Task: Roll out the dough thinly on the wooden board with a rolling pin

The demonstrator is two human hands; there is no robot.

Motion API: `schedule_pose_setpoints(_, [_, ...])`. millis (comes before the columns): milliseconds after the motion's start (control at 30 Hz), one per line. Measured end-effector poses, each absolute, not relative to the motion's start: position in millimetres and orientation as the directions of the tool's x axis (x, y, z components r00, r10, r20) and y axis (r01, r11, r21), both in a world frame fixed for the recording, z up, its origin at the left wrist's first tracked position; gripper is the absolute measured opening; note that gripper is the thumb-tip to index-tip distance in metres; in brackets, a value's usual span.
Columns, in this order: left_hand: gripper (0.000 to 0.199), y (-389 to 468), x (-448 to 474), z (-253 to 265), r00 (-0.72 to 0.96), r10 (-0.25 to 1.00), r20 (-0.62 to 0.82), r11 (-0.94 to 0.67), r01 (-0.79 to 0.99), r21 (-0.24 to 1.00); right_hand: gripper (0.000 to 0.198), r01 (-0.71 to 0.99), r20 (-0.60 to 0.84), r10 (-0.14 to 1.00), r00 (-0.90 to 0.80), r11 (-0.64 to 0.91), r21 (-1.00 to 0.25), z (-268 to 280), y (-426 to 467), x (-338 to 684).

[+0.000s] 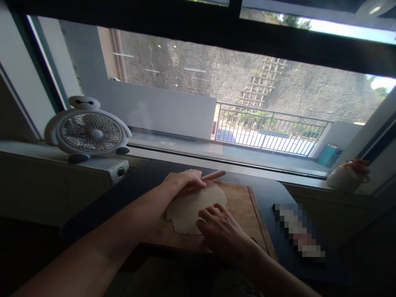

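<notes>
A thin, pale sheet of dough (193,212) with an uneven edge lies on a wooden board (239,202). My left hand (188,178) is closed over a rolling pin (218,175) at the far side of the dough; one end of the pin sticks out to the right, and the rest is mostly hidden under my hand. Nearer to me, my right hand (216,225) has its fingers curled in at the dough's right edge. Its fingertips touch the dough, and the hand covers that part of the edge.
The board rests on a dark table (266,194) by a window. A blurred-out flat object (298,233) lies on the table at right. A white fan (93,132) stands on a radiator (114,167) at left. A whitish pot (348,179) sits on the sill.
</notes>
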State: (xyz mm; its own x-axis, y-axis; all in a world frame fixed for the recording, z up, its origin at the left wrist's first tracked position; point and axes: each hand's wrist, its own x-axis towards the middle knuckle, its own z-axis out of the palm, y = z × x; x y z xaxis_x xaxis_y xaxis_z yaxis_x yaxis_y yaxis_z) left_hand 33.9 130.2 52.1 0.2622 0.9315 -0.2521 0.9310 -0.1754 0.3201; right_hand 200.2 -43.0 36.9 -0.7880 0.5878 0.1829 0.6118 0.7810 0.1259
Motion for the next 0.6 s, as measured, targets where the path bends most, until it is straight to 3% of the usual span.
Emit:
schedule_pose_setpoints(133, [0.034, 116.2, 31.9, 58.8, 0.228, 0.943, -0.241, -0.131, 0.923, 0.362, 0.014, 0.580, 0.183, 0.550, -0.815, 0.767, 0.276, 37.1, -36.8, 195.2])
schedule_pose_setpoints(300, [0.033, 102.8, 21.2, 60.8, 0.189, 0.957, -0.220, -0.090, 0.914, 0.396, 0.015, 0.599, 0.179, 0.573, -0.800, 0.738, 0.312, 29.2, -31.4, 200.9])
schedule_pose_setpoints(500, [0.040, 83.7, -2.9, 55.1, 0.152, 0.973, -0.172, -0.072, 0.914, 0.400, 0.015, 0.692, 0.218, 0.657, -0.722, 0.682, 0.234, 28.3, -12.7, 234.7])
schedule_pose_setpoints(600, [0.043, 64.3, -17.6, 43.4, 0.144, 0.978, -0.149, -0.072, 0.911, 0.405, 0.015, 0.839, 0.271, 0.802, -0.532, 0.542, 0.042, 24.8, -2.5, 253.4])
